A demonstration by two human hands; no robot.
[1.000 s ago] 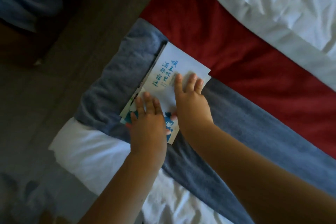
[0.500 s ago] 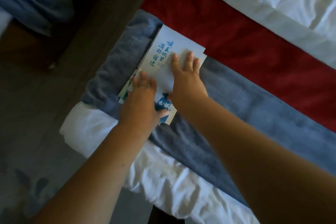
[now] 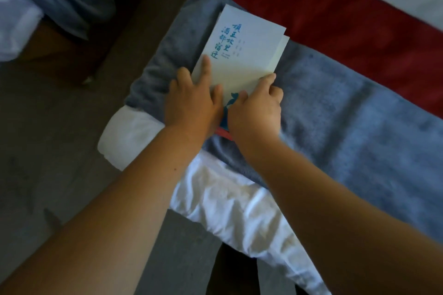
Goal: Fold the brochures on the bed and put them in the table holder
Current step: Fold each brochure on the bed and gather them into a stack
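Both hands (image 3: 223,108) grip smooth rectangular brochures (image 3: 242,55) on fuzzy grey blanket (image 3: 335,108)

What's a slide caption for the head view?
Both hands, left and right, grip a white brochure on the grey blanket.

Only one view here, the head camera, so nothing was shared with a second. It sat above the corner of the bed (image 3: 134,136) and looked steeply down and forward along both forearms. It was close in: the hands (image 3: 223,108) met near frame centre, the floor (image 3: 43,151) filled the left side, and the wide lens bent the edges.
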